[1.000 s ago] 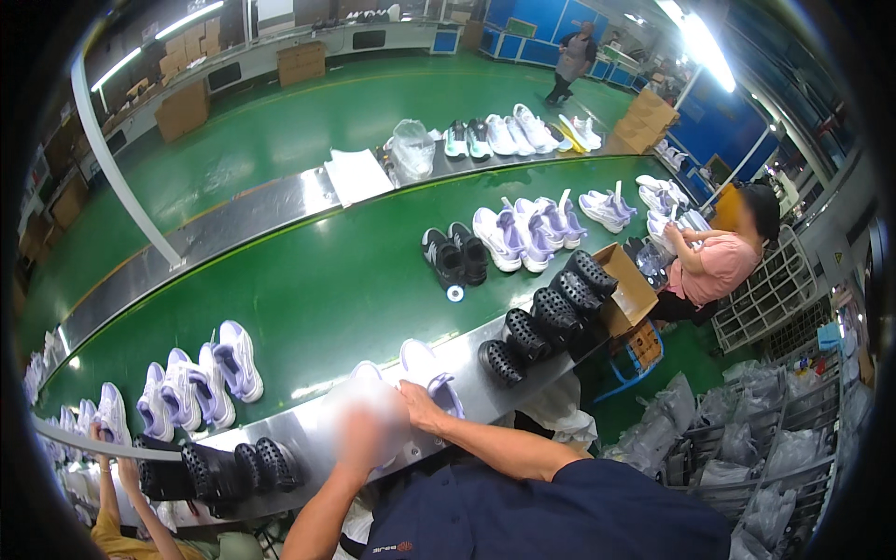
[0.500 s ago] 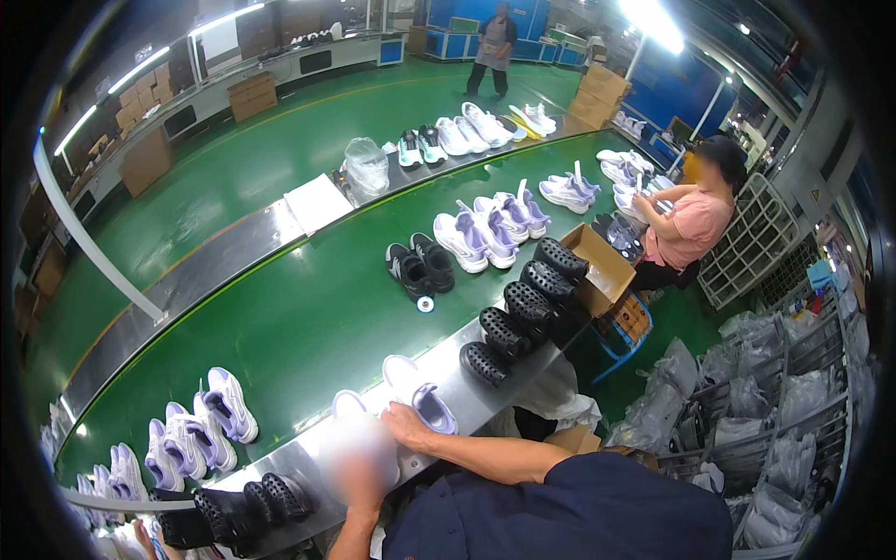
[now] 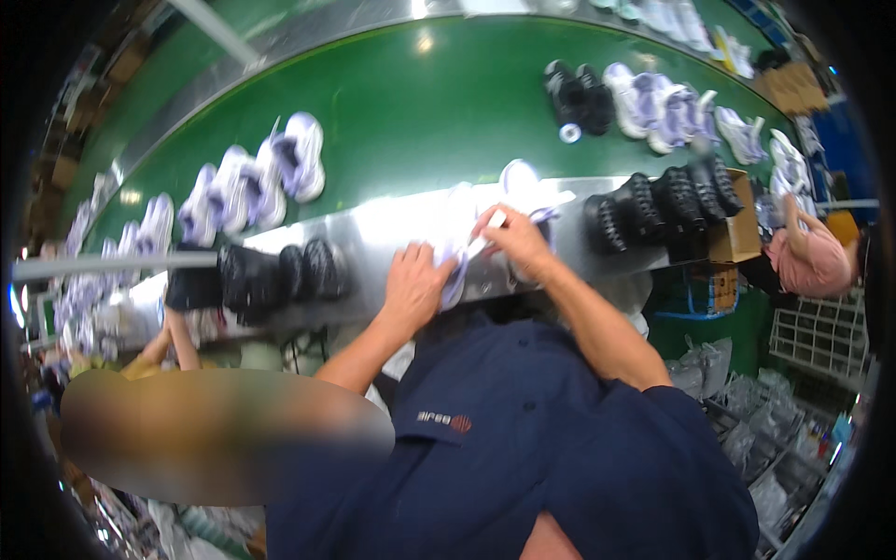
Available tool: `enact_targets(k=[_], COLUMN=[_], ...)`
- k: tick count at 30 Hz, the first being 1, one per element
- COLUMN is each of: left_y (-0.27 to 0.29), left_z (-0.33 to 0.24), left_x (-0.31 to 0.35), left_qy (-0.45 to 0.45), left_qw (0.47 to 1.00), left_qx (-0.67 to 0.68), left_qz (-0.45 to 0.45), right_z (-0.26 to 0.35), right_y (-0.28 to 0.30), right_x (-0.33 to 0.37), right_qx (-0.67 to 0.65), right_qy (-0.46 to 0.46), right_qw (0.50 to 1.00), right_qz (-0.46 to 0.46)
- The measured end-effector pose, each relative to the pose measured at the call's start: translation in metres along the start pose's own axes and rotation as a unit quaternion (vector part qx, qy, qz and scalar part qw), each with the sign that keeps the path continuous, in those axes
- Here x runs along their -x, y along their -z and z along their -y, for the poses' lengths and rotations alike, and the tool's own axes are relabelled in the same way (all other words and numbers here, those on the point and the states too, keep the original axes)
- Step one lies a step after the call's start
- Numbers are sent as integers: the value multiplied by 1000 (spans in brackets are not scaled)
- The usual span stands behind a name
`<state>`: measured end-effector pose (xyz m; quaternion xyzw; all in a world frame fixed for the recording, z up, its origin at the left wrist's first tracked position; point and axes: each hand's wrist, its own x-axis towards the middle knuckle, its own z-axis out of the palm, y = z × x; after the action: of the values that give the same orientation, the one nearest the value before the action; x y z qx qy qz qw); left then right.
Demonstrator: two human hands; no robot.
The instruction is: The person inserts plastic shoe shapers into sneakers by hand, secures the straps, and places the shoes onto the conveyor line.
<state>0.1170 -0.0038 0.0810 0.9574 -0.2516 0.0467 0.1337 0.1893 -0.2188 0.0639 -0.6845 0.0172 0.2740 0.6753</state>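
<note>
My left hand (image 3: pixel 413 283) rests on a white and lilac sneaker (image 3: pixel 455 273) lying on the shiny metal ledge (image 3: pixel 373 229) just in front of me. My right hand (image 3: pixel 516 241) pinches a small white piece at the top of that shoe, fingers closed on it. A second white sneaker (image 3: pixel 523 180) lies just beyond my right hand on the ledge. My dark blue shirt hides the ledge's near edge.
Black shoe soles stand in rows on the ledge at left (image 3: pixel 280 273) and right (image 3: pixel 653 201). White-lilac sneakers (image 3: pixel 252 177) and a black pair (image 3: pixel 579 93) ride the green conveyor belt (image 3: pixel 420 103). A cardboard box (image 3: pixel 737 229) and a person in pink (image 3: pixel 807 261) are at right.
The view has tipped down and closer to the ledge. Both hands have come together on the sneaker; earlier the left was blurred in motion lower left.
</note>
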Motion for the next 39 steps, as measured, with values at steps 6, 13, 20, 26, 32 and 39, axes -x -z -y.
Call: enact_targets(k=[6,13,20,26,32,39], left_y=[1,11,-19,-42,1,32], left_z=[-7,-8,9,3,13,32], left_x=[-4,27,23,26,21,8], left_qy=[20,59,520,572,383,223], left_qw=[998,978,786,622,878,946], left_qx=[-29,192,258,508,288,230], left_qz=[59,-50,215,166,-10,-48], right_z=[4,0,24,49,69,77], right_y=[-5,0,4,3,-15,-25], right_x=[-6,8,16,21,42,37], right_qx=[-70,-77,95,207,191,225], right_qy=[-38,-45,85,77,80,107], right_qw=[997,996,980,955,965,948], right_qz=[5,27,150,200,160,196])
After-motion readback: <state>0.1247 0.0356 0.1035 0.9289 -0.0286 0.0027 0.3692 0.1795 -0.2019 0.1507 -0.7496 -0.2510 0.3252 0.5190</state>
